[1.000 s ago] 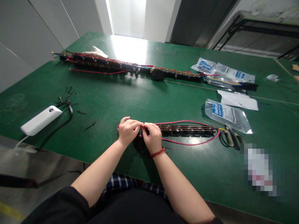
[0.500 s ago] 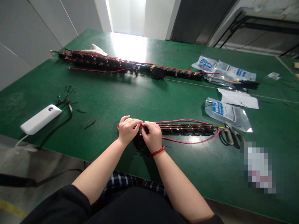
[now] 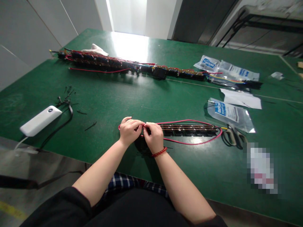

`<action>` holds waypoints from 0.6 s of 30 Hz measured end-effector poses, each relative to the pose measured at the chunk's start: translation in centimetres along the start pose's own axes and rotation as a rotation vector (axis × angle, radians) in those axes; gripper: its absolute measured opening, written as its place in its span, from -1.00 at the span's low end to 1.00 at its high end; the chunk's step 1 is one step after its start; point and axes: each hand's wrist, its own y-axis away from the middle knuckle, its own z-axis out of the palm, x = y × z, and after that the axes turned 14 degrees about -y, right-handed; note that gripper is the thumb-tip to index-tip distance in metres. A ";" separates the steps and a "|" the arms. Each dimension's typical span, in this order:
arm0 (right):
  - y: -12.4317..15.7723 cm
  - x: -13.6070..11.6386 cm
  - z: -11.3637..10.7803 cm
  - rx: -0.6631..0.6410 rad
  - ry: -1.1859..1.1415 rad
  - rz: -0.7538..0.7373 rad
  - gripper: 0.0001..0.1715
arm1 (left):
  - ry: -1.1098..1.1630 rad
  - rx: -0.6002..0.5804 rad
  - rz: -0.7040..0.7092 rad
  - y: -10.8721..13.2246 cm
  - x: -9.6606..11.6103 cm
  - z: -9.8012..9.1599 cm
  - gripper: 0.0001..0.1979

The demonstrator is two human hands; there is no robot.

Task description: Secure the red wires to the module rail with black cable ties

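Observation:
A narrow black strip (image 3: 189, 130) with metal contacts and thin lengthwise lines lies near the front of the table. A red wire (image 3: 189, 120) loops around it, past both long sides and round the right end. Over the strip's left part, my left hand (image 3: 129, 130) is closed in a pinch. My right hand (image 3: 154, 134), with a red bead bracelet at the wrist, pinches right beside it. A bit of red wire shows between the touching fingertips. My hands hide the left part of the strip.
Scissors (image 3: 233, 137) lie at the strip's right end. Clear plastic bags (image 3: 228, 111) and white paper (image 3: 241, 98) are at right. A long wired assembly (image 3: 113, 62) spans the back. A white device (image 3: 40, 120) and loose black cable ties (image 3: 65, 100) lie at left.
My hands stay pinched together at the same spot on the strip, with barely any finger movement. The whole view has shifted very slightly.

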 end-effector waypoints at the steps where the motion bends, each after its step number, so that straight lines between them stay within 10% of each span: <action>1: 0.0 0.0 0.0 0.000 0.003 0.005 -0.91 | 0.005 0.002 0.002 0.0 0.0 -0.1 -0.83; 18: -0.1 0.0 -0.1 -0.002 0.007 0.010 -0.87 | 0.018 -0.003 0.013 -0.1 0.0 -0.2 -0.89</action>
